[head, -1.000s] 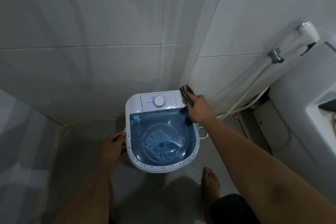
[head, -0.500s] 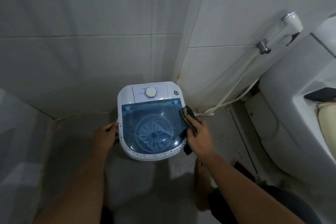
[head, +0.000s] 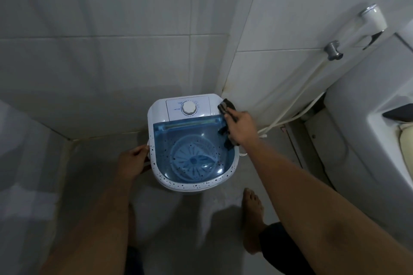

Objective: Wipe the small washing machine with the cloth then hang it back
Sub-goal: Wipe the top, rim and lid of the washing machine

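Note:
The small washing machine [head: 161, 111] stands on the floor in the tiled corner. It is white with black specks, a clear blue lid and a round dial on its back panel. My right hand [head: 242, 128] is shut on a dark cloth [head: 226, 105] and presses it on the machine's back right corner. Part of the cloth hangs below my palm over the lid's right edge. My left hand [head: 131, 163] grips the machine's left side at the rim, fingers curled around a handle there.
A toilet [head: 368, 123] fills the right side. A white spray head [head: 373, 18] hangs on the wall above it, with its hose [head: 297, 98] running down to the floor beside the machine. My bare right foot [head: 252, 214] is on the grey floor in front of the machine.
My right hand slid the cloth from the back right corner down the lid's right edge, then back up to that corner. My left hand stayed on the left side.

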The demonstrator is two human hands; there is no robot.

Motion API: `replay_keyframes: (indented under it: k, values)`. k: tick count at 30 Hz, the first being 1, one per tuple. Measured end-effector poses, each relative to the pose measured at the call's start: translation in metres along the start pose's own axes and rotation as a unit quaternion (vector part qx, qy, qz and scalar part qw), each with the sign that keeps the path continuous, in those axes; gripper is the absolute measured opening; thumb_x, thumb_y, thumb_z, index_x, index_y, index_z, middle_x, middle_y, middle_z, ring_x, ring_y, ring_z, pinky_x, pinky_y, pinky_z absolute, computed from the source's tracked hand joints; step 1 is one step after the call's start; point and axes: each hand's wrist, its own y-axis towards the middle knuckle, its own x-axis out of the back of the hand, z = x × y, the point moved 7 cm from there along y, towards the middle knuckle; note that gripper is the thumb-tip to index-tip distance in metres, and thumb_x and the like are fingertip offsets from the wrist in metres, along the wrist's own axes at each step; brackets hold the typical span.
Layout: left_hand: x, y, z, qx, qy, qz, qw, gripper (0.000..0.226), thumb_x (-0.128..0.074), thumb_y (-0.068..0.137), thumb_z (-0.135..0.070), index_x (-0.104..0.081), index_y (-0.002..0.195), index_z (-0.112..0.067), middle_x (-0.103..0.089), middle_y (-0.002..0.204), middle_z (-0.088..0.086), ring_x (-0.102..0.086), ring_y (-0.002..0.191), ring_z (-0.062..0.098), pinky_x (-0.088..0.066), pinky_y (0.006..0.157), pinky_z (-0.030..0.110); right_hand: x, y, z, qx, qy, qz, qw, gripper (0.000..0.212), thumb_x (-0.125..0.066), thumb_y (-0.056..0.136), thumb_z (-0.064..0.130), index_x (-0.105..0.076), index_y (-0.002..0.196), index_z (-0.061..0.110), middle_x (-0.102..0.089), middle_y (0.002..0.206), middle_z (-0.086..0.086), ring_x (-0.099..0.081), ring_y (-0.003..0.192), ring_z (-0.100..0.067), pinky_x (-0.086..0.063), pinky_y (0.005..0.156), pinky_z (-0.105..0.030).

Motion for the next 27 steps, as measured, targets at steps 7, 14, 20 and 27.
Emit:
replay_keyframes:
  k: [7, 14, 20, 27]
  values:
    - [-0.001, -0.001, 0.0, -0.008, 0.015, -0.01, 1.0, 0.032, -0.057, 0.098, -0.02, -0.066, 0.124, -0.005, -0.071, 0.108, 0.017, -0.067, 0.075, 0.017, -0.056, 0.057, 0.024, -0.003, -0.046, -0.033, -0.004, 0.013, -0.032, 0.999, 0.041, -0.059, 0.098, 0.038, -0.062, 0.137, 0.027, -0.061, 0.109, -0.012, -0.067, 0.093, -0.023, -0.055, 0.093, -0.037]
    - [0.001, 0.002, 0.002, -0.011, 0.053, -0.022, 0.998, 0.031, -0.057, 0.097, -0.027, -0.069, 0.121, -0.011, -0.072, 0.098, 0.009, -0.069, 0.076, 0.02, -0.059, 0.073, 0.035, -0.012, -0.136, -0.051, -0.014, 0.109, -0.13, 0.985, 0.038, -0.063, 0.098, 0.019, -0.063, 0.136, 0.021, -0.052, 0.125, -0.006, -0.059, 0.116, -0.017, -0.047, 0.107, -0.034]
    - [0.002, 0.003, 0.003, -0.012, 0.048, -0.033, 0.998, 0.03, -0.057, 0.097, -0.027, -0.069, 0.12, -0.013, -0.073, 0.099, 0.009, -0.071, 0.081, 0.024, -0.06, 0.083, 0.042, -0.021, -0.197, -0.05, 0.063, 0.024, -0.11, 0.992, 0.048, -0.065, 0.096, 0.016, -0.057, 0.142, 0.028, -0.048, 0.131, -0.002, -0.057, 0.111, -0.01, -0.044, 0.101, -0.019]
    - [0.0, 0.003, 0.005, 0.004, 0.021, -0.026, 0.999, 0.022, -0.057, 0.098, -0.021, -0.068, 0.114, -0.013, -0.07, 0.101, 0.013, -0.067, 0.071, 0.021, -0.058, 0.079, 0.041, -0.004, -0.153, -0.06, 0.057, -0.02, -0.1, 0.993, 0.044, -0.063, 0.097, 0.023, -0.058, 0.14, 0.03, -0.05, 0.125, 0.0, -0.059, 0.107, -0.019, -0.055, 0.092, -0.042]
